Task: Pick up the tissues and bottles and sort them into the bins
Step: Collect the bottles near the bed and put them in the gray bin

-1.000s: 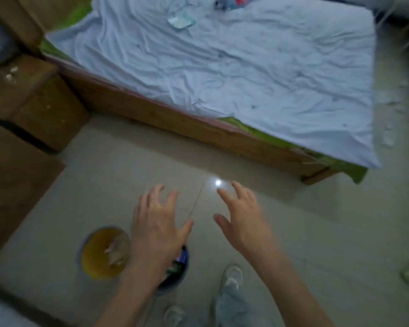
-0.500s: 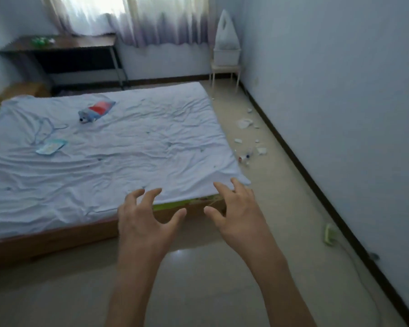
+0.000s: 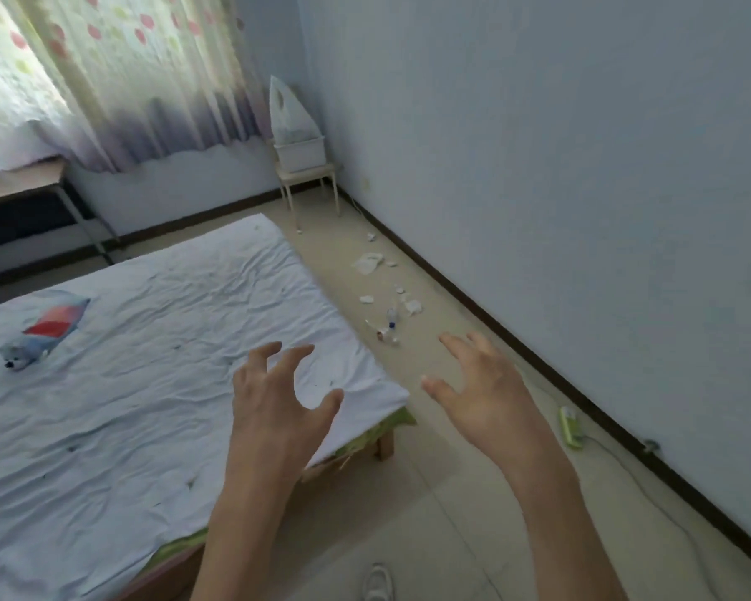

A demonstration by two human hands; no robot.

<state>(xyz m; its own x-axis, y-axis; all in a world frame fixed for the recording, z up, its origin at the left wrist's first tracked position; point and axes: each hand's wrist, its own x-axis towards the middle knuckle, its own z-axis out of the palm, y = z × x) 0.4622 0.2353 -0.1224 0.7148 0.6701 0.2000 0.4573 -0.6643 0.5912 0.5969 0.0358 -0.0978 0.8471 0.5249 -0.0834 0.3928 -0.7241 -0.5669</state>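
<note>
Our left hand [image 3: 278, 409] and right hand [image 3: 486, 396] are both empty, fingers spread, so we're between pickups, and next we gotta walk over to the tissues [image 3: 367, 263] and bottles [image 3: 389, 325] littering the floor between bed [image 3: 148, 383] and wall [image 3: 582, 167].

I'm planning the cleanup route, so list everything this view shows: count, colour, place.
crumpled paper tissues: several, white, floor by right wall
small plastic bottles: two or three, clear, floor beside tissues
wrinkled bed sheet: one, white, on bed, left
plush toy animal: one, grey-blue and red, on sheet
small stool: one, cream, far corner
plastic box: one, white, on stool
plastic bag: one, white, in box
dotted curtain: one, pale, back left
desk: one, brown top, below curtain
power strip: one, green, floor by right wall
shoe: one, white, bottom edge
left hand: one, empty, over bed corner
right hand: one, empty, over floor
</note>
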